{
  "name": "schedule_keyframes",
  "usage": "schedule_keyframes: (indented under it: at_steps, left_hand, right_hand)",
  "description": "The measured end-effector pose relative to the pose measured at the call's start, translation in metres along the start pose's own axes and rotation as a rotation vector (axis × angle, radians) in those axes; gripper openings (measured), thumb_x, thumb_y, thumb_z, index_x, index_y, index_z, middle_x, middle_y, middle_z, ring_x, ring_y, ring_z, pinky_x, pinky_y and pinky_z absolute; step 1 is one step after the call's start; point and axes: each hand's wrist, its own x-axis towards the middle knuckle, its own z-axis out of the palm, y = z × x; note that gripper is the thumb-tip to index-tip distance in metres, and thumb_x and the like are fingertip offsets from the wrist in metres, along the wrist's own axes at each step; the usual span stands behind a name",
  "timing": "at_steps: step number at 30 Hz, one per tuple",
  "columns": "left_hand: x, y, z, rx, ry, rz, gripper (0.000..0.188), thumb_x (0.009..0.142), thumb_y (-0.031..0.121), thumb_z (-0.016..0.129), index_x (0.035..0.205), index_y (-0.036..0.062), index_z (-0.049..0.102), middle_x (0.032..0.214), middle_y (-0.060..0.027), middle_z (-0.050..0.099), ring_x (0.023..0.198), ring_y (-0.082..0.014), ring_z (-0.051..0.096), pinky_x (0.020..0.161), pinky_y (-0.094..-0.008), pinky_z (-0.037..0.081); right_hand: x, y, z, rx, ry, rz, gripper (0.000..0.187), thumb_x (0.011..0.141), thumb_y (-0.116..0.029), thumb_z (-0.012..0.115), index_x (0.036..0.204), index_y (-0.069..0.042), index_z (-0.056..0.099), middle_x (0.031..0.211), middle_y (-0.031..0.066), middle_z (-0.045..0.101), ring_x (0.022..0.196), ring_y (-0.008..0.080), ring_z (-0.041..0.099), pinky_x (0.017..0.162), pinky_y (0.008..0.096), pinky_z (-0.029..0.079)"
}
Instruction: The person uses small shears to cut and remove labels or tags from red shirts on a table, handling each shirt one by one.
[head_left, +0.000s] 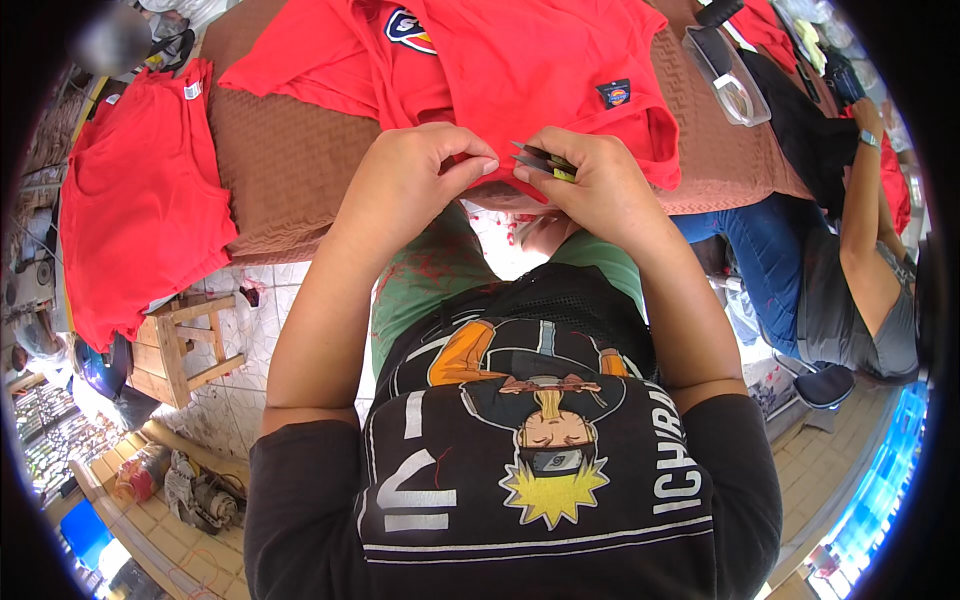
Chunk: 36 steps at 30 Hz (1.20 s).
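Observation:
A red shirt (540,75) with a round-edged emblem and a small dark label lies spread over the brown quilted table cover (290,150) in front of me. At its near edge my left hand (425,165) is closed, thumb and forefinger pinched together; what sits between the fingertips is too small to make out. Close beside it, my right hand (590,170) is wrapped around thread snips (535,158) with dark pointed blades and a yellow-green part. The blades point left toward my left fingertips. Red cloth also shows just under my right thumb.
Another red garment (145,190) hangs over the table's left edge, above a wooden stool (160,350). A clear plastic case (735,95) rests at the right side of the table. Further right sits another person (870,270), with dark cloth (800,115) near their arm.

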Motion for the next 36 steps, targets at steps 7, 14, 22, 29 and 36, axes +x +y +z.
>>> schedule_keyframes:
  at_steps: [7,14,22,29,36]
  left_hand:
    - [0.003,-0.003,-0.004,-0.164,-0.100,-0.120,0.013,0.089,0.012,0.066,0.096,0.0022,0.069,0.073,-0.0007,0.066,0.064,-0.0058,0.060,0.060,-0.0222,0.049]
    - [0.004,-0.008,-0.005,-0.208,-0.112,-0.100,0.014,0.091,0.012,0.062,0.097,0.0014,0.068,0.075,-0.0005,0.066,0.067,-0.0056,0.061,0.063,-0.0222,0.050]
    - [0.004,-0.006,-0.005,-0.212,-0.118,-0.112,0.016,0.092,0.013,0.061,0.099,0.0011,0.068,0.077,-0.0012,0.067,0.068,-0.0061,0.062,0.064,-0.0226,0.051]
    - [0.003,-0.006,-0.004,-0.224,-0.102,-0.122,0.015,0.091,0.011,0.061,0.100,0.0008,0.068,0.078,-0.0015,0.067,0.068,-0.0064,0.062,0.064,-0.0228,0.051]
    - [0.000,-0.003,-0.014,-0.088,-0.025,0.154,0.011,0.090,0.008,0.061,0.096,-0.0007,0.066,0.078,-0.0018,0.067,0.071,-0.0065,0.060,0.066,-0.0229,0.049]
  right_hand:
    - [0.000,-0.006,-0.015,0.036,-0.039,-0.134,0.027,0.083,-0.020,0.070,0.104,-0.003,0.063,0.096,0.0139,0.065,0.087,0.0256,0.065,0.076,0.0345,0.051]
    - [0.005,0.004,-0.024,0.046,-0.093,-0.261,0.017,0.083,-0.015,0.068,0.096,-0.005,0.064,0.088,0.0095,0.063,0.081,0.0277,0.063,0.070,0.0360,0.050]
    - [0.010,0.002,-0.017,0.027,-0.089,-0.299,0.015,0.081,-0.015,0.069,0.092,-0.005,0.065,0.083,0.0092,0.061,0.076,0.0271,0.062,0.066,0.0362,0.048]
    - [0.013,-0.002,-0.013,0.016,-0.087,-0.328,0.014,0.080,-0.014,0.068,0.091,-0.006,0.065,0.083,0.0097,0.061,0.076,0.0282,0.061,0.065,0.0370,0.047]
    - [0.012,-0.009,-0.019,0.024,-0.144,-0.279,0.015,0.083,-0.004,0.068,0.098,-0.001,0.065,0.084,0.0075,0.058,0.077,0.0164,0.063,0.066,0.0277,0.051]
